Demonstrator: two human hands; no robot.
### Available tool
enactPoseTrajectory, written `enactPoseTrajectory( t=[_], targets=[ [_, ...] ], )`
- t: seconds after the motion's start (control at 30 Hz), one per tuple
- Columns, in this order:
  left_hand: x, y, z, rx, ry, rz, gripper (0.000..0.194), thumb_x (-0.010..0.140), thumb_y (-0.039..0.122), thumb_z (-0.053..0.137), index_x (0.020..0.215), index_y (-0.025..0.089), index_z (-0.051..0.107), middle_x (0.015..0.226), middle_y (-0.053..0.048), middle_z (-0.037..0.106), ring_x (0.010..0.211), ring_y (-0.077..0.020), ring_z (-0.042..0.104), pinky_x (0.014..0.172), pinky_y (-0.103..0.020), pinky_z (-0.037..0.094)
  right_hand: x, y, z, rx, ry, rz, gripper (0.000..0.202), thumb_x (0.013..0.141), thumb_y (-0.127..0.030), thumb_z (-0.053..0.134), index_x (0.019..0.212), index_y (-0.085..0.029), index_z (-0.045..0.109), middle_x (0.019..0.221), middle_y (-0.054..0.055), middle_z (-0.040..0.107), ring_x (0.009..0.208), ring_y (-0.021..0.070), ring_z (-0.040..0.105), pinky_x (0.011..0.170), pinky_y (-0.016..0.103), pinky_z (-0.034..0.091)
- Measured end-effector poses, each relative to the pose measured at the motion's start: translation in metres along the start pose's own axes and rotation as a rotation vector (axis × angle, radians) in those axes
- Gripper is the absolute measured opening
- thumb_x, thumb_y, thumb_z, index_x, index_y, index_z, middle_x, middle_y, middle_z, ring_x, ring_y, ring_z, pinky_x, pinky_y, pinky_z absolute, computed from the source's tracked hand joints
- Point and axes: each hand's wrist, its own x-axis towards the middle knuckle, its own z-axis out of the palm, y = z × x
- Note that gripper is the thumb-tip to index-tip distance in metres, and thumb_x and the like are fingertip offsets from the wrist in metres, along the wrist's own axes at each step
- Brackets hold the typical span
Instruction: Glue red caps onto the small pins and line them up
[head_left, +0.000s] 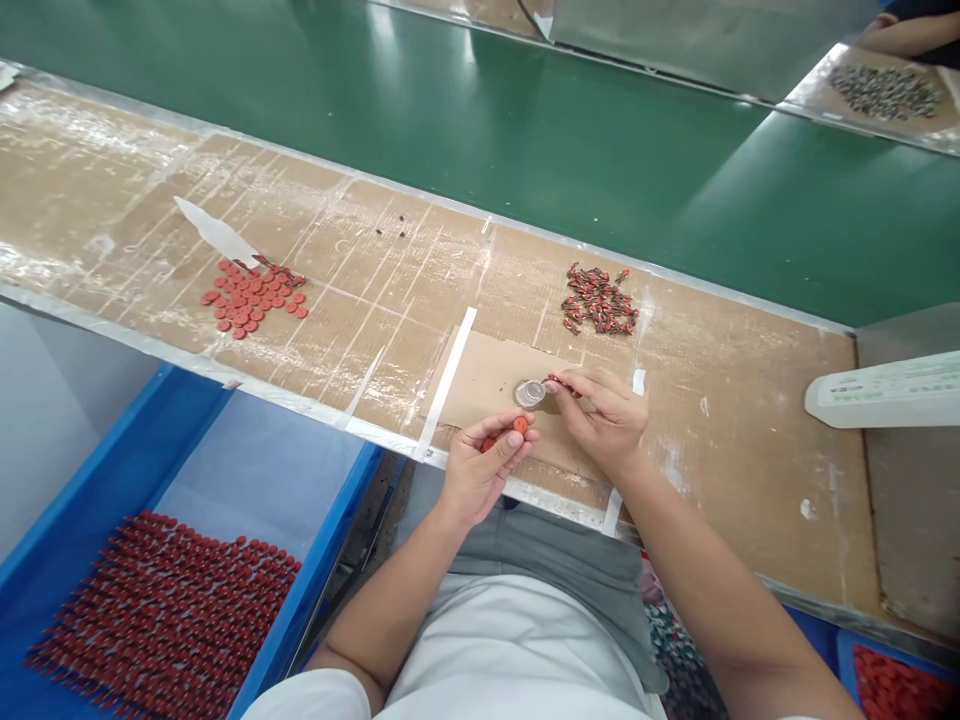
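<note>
My left hand [480, 468] pinches a round red disc [520, 425] between thumb and fingers, and a second red piece [488, 443] shows in its curled fingers. To its upper right, my right hand [606, 415] grips a small dark-and-red part [553, 380] at the fingertips. Those fingertips are at the right edge of a small round clear dish [529, 393], which rests on a cardboard sheet [487, 372]. Beyond my right hand lies a pile of small dark-and-red parts [600, 300].
Red discs [251, 300] lie at the left by a white strip [217, 232]. A blue bin [330, 510] at lower left holds rows of red pieces [180, 610]. A white bottle [885, 392] lies at right. A green belt [465, 130] runs behind; another person's arm [911, 38] shows top right.
</note>
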Motion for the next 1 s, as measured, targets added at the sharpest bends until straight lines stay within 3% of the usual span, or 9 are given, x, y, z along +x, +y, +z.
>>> enactPoseTrajectory(
  t=[0.2,0.6,0.87,1.0],
  targets=[
    [0.0,0.0,0.0,-0.02,-0.018,-0.004,0.024,0.074,0.016,0.078,0.097,0.022,0.076,0.102,-0.004,0.075,0.085,-0.0101,0.072,0.077,-0.014,0.056,-0.001,0.002,0.001,0.01,-0.015,-0.046,0.042,0.076,-0.004,0.071,0.109,-0.029,0.071,0.094,0.004,0.075,0.081,0.0181,0.071,0.07,0.032,0.059],
    [0.0,0.002,0.0,-0.03,0.0,-0.025,0.024,0.073,0.018,0.079,0.096,0.022,0.076,0.1,-0.004,0.076,0.083,-0.0092,0.072,0.077,-0.014,0.056,-0.003,0.005,0.003,0.022,-0.033,-0.064,0.042,0.077,-0.007,0.071,0.112,-0.031,0.07,0.093,0.003,0.075,0.08,0.0174,0.071,0.07,0.032,0.059],
    [0.0,0.003,0.002,-0.019,0.048,-0.042,0.028,0.069,0.02,0.082,0.096,0.02,0.075,0.101,-0.006,0.075,0.085,-0.0129,0.072,0.078,-0.018,0.057,-0.006,0.006,0.002,-0.015,-0.064,0.068,0.022,0.079,-0.021,0.071,0.099,-0.029,0.074,0.089,0.003,0.076,0.079,0.0188,0.071,0.07,0.034,0.06],
    [-0.001,0.005,0.003,-0.027,0.041,-0.047,0.025,0.072,0.019,0.08,0.096,0.02,0.075,0.101,-0.005,0.076,0.085,-0.0114,0.072,0.076,-0.016,0.057,-0.004,-0.003,0.001,0.019,0.065,0.248,0.014,0.077,-0.026,0.075,0.092,-0.027,0.075,0.089,0.004,0.076,0.079,0.0191,0.072,0.073,0.035,0.06]
  ],
)
